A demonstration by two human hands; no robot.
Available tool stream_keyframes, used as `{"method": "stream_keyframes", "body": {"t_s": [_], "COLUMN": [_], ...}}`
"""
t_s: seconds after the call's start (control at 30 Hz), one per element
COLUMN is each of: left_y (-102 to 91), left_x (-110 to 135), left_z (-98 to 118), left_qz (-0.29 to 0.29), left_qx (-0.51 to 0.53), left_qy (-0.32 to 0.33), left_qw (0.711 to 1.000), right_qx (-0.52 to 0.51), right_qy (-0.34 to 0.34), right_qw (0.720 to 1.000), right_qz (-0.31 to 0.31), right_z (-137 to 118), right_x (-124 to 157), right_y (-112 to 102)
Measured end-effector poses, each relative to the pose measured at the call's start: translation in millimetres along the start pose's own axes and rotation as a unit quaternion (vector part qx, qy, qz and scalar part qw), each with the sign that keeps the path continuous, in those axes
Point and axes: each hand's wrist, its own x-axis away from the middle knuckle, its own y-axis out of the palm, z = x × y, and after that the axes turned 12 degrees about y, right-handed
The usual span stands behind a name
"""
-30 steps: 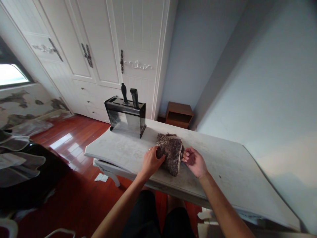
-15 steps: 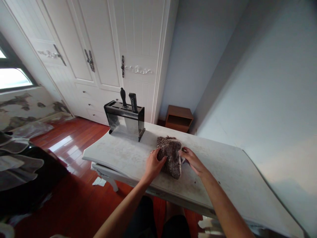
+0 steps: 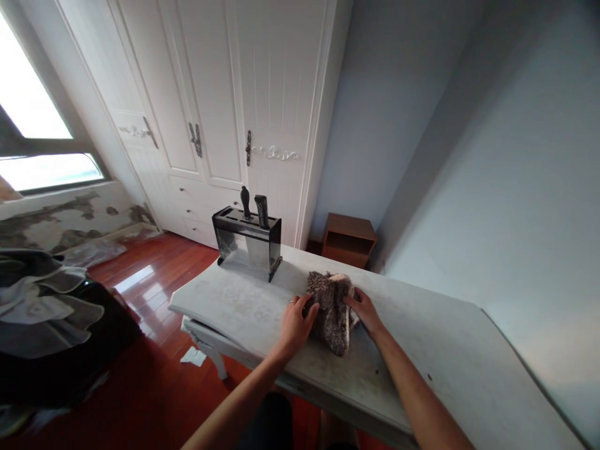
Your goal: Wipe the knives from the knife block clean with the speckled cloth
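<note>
A brown, fluffy cloth (image 3: 334, 322) with a pale edge lies folded and rumpled on the white table (image 3: 234, 306). My left hand (image 3: 298, 322) is at the cloth's left side, thumb and fingers closed round some of the fabric. On the opposite side, my right hand (image 3: 365, 311) pinches the pale edge and lifts it slightly; part of its fingers is hidden behind the fabric. Farther back on the table stands a black knife block (image 3: 248, 240) with clear sides. Two black handles (image 3: 261, 211) stick up from its top.
Behind the table are a white wardrobe (image 3: 276, 94) and a small brown cabinet (image 3: 349, 240). A bare wall (image 3: 515, 219) runs along the right. At left, clothes (image 3: 42, 306) are heaped over something black. A white paper scrap (image 3: 193, 356) lies on the red floor (image 3: 159, 387).
The cloth's right part has been raised and bunched up by my right hand, showing more pale edge. The whole view has shifted, so everything sits lower and farther right.
</note>
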Motion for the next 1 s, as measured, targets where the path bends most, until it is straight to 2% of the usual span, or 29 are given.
{"method": "stream_keyframes", "body": {"t_s": [0.13,0.27,0.37,0.43,0.57,0.67,0.83,0.93,1.0], "left_y": [-5.4,-23.3,-49.6,-71.5,-117.4,-147.8,-179.8,-187.3,-189.3], "left_x": [-1,-10,-26,-40,-78,-111,-160,-179,-187], "left_z": [-8,-9,2,14,35,40,35,32,30], "left_qz": [0.028,0.092,0.165,0.226,0.316,0.369,0.337,0.304,0.280], "left_qx": [0.108,0.123,0.102,0.079,0.037,0.007,0.006,0.042,0.062], "left_qy": [0.017,0.029,0.043,0.077,0.145,0.170,0.153,0.106,0.098], "left_qw": [0.994,0.988,0.980,0.968,0.937,0.914,0.929,0.946,0.953], "right_qx": [-0.005,0.000,0.050,0.093,0.182,0.185,0.120,0.122,0.121], "right_qy": [0.003,0.002,-0.019,-0.046,-0.129,-0.165,-0.102,-0.091,-0.085], "right_qw": [1.000,0.997,0.994,0.988,0.951,0.939,0.974,0.975,0.976], "right_qz": [0.024,0.078,0.098,0.117,0.213,0.237,0.165,0.162,0.161], "right_z": [4,4,10,16,25,24,20,20,20], "right_x": [-1,-4,-8,-11,-13,-12,-10,-11,-11], "right_y": [-11,-20,-24,-26,-29,-30,-27,-25,-26]}}
